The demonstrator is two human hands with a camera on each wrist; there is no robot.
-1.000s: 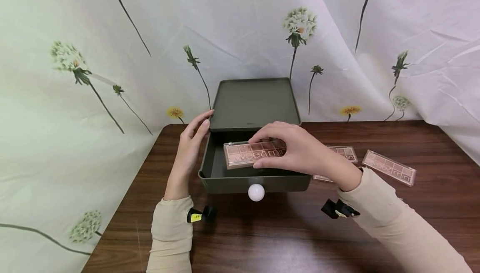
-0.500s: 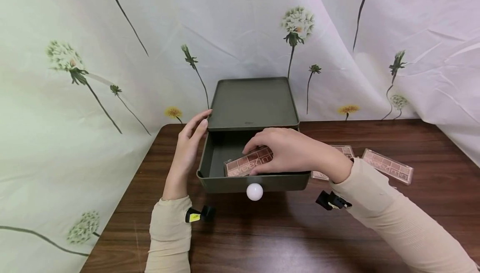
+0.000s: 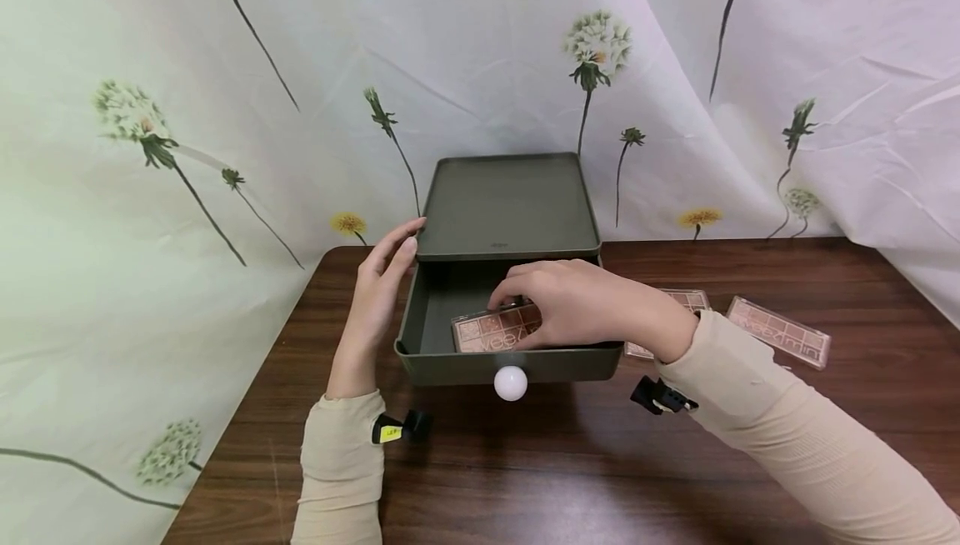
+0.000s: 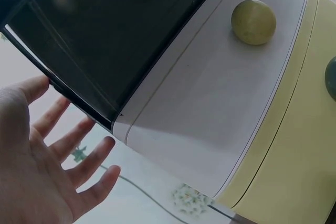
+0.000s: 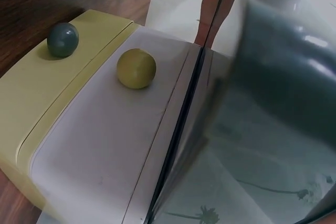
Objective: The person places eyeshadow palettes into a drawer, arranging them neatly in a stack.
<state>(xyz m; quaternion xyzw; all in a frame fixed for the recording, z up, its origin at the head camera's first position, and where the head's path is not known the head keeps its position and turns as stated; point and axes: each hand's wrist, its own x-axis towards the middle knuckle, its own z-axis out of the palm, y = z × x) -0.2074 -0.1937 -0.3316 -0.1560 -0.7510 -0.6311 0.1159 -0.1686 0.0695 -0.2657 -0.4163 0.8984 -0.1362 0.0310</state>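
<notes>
Eyeshadow palette inside the open drawer of a dark green box, at the centre of the head view, lying near the drawer's front wall just above the white round knob. Held at its right half by the right hand, fingers curled over the top edge and thumb underneath, covering that end; left half of the palette showing, with pinkish-brown pans and lettering. Right forearm in a beige sleeve reaching in from the lower right of the frame, wrist above the drawer's right front corner. Left hand to the left of the box, fingers straight and relaxed, fingertips resting against the upper left corner where lid meets drawer, gripping nothing; same spread fingers seen at lower left of the left wrist view. Two more palettes flat on the brown desk, centre right, well apart from the left hand, one partly hidden behind the right wrist.
</notes>
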